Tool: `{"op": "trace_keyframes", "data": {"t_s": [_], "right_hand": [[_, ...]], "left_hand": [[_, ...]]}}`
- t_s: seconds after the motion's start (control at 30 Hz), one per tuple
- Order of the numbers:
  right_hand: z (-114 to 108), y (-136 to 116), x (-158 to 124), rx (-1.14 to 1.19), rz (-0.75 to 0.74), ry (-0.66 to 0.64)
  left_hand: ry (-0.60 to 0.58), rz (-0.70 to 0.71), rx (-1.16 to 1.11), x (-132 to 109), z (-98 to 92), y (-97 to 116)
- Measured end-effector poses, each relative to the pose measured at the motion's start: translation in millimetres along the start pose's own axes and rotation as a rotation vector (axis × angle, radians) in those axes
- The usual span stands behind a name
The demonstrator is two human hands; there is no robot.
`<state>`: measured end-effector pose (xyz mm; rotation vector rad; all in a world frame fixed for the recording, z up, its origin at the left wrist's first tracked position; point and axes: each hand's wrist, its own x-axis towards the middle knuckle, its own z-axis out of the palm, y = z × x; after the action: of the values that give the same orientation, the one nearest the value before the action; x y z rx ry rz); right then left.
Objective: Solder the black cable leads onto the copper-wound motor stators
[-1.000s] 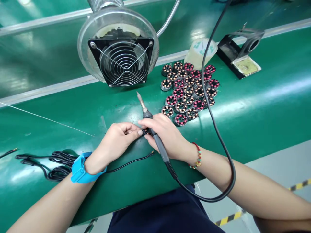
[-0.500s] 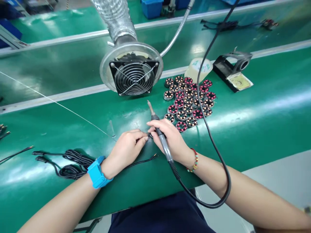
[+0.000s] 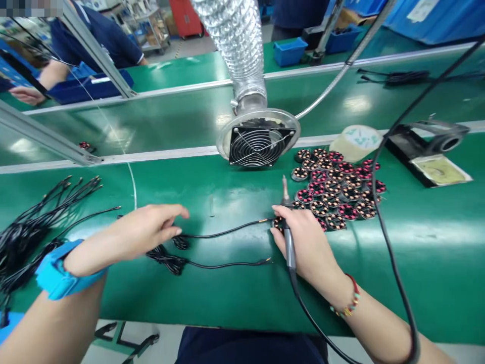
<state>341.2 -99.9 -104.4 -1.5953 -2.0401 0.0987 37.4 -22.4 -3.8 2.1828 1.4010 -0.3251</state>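
My right hand (image 3: pixel 308 240) holds a soldering iron (image 3: pixel 290 247), its tip pointing away from me. Under its thumb and fingertips is a small round wound coil (image 3: pixel 278 223), partly hidden by the hand. A black cable (image 3: pixel 227 232) lies with its bare copper end against that coil. To the left, my left hand (image 3: pixel 151 230) is over the bundled part of the cables, thumb and forefinger apart. A thin pale wire (image 3: pixel 133 184) runs down behind it; whether it touches the hand is hidden. A second black cable (image 3: pixel 231 265) lies nearer me.
Several wound coils (image 3: pixel 331 187) stand beyond my right hand, near a tape roll (image 3: pixel 356 141) and an iron stand (image 3: pixel 428 151). An extractor fan (image 3: pixel 261 146) hangs ahead. Black cables (image 3: pixel 34 227) are heaped at left. A co-worker's arm (image 3: pixel 55 76) is across the bench.
My left hand has moved left, away from the right hand, and its fingers have parted. My right hand still has the soldering iron. The view has shifted, showing more to the left.
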Motion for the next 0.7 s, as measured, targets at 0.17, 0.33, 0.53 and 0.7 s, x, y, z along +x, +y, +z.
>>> {"op": "trace_keyframes", "data": {"t_s": [0.17, 0.33, 0.53, 0.7], "right_hand": [[0, -1, 0, 0.006, 0.071, 0.004], [6, -3, 1, 0.318, 0.092, 0.068], [1, -10, -2, 0.502, 0.032, 0.127], [-2, -18, -4, 0.775, -0.019, 0.093]], "left_hand": [[0.121, -0.096, 0.197, -6, 34.3, -50], [0.492, -0.356, 0.271, 19, 26.8, -50], [0.494, -0.049, -0.76, 34, 26.6, 26], [0.259, 0.151, -1.777, 48, 45.5, 113]]}}
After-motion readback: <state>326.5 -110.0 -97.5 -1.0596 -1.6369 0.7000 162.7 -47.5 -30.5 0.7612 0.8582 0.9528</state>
